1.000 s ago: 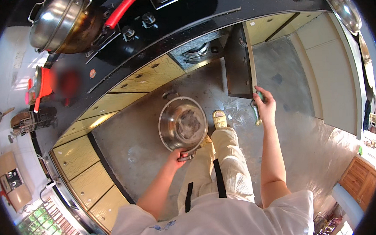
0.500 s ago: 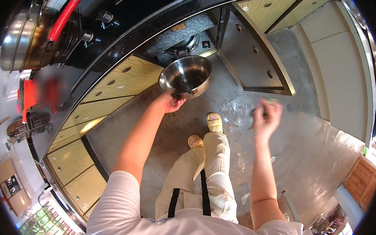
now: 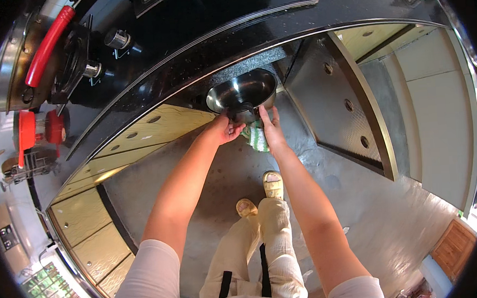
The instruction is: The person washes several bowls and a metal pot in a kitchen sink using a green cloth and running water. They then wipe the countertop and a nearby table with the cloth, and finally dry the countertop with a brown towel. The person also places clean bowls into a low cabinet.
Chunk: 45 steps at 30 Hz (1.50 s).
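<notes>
Steel pan point(image 3: 235, 88) is at the cabinet opening point(image 3: 248, 62) – its bowl just beyond both hands. Left hand point(image 3: 222, 129) clamps the near handle point(image 3: 243, 114); right hand point(image 3: 271, 128), gripping a green-and-white cloth point(image 3: 258, 139), touches the pan's near side.

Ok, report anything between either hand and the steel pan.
Nothing visible separates the left hand from the steel pan; a green-striped cloth hangs at the right hand, perhaps partly between it and the pan.
</notes>
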Tool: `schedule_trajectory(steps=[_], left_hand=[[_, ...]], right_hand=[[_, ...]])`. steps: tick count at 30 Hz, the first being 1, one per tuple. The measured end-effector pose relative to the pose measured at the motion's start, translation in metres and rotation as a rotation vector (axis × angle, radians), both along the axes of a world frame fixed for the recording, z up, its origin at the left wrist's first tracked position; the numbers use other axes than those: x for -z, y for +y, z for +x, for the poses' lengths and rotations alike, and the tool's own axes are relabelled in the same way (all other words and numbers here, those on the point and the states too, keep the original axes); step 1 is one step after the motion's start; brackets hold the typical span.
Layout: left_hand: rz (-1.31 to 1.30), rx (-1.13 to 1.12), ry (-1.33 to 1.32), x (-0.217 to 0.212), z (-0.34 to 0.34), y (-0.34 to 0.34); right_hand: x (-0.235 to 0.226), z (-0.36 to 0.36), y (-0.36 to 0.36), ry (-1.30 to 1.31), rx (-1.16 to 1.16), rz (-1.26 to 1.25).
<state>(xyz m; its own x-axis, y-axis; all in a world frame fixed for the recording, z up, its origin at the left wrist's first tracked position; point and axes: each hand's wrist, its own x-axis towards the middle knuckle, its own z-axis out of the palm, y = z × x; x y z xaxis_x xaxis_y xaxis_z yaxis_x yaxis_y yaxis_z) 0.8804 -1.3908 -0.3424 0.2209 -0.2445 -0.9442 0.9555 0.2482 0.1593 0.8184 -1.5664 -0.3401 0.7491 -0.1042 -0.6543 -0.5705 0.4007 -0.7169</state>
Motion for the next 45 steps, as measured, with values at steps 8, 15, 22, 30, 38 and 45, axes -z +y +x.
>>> schedule_trajectory(steps=[8, 15, 22, 30, 38, 45], left_hand=[[-0.014, -0.289, -0.246, 0.051, 0.002, -0.013], [-0.139, -0.393, -0.464, 0.094, 0.026, -0.004], [-0.256, -0.462, -0.466, 0.074, 0.047, -0.019], [0.031, -0.042, -0.449, -0.004, -0.094, -0.01], [0.193, 0.017, -0.343, -0.128, -0.333, 0.083], [1.372, 0.124, -0.79, -0.21, -0.467, 0.143]], right_hand=[[0.023, 0.023, 0.007, -0.032, -0.029, 0.019], [0.04, 0.053, 0.04, -0.271, -0.073, -0.025], [-0.02, 0.022, 0.012, -0.368, 0.014, -0.341], [-0.263, -0.085, -0.111, -0.439, 0.176, -1.237], [-0.249, -0.096, -0.162, 0.058, -0.516, -1.293], [-0.218, -0.063, -0.031, 0.116, -0.313, -0.472]])
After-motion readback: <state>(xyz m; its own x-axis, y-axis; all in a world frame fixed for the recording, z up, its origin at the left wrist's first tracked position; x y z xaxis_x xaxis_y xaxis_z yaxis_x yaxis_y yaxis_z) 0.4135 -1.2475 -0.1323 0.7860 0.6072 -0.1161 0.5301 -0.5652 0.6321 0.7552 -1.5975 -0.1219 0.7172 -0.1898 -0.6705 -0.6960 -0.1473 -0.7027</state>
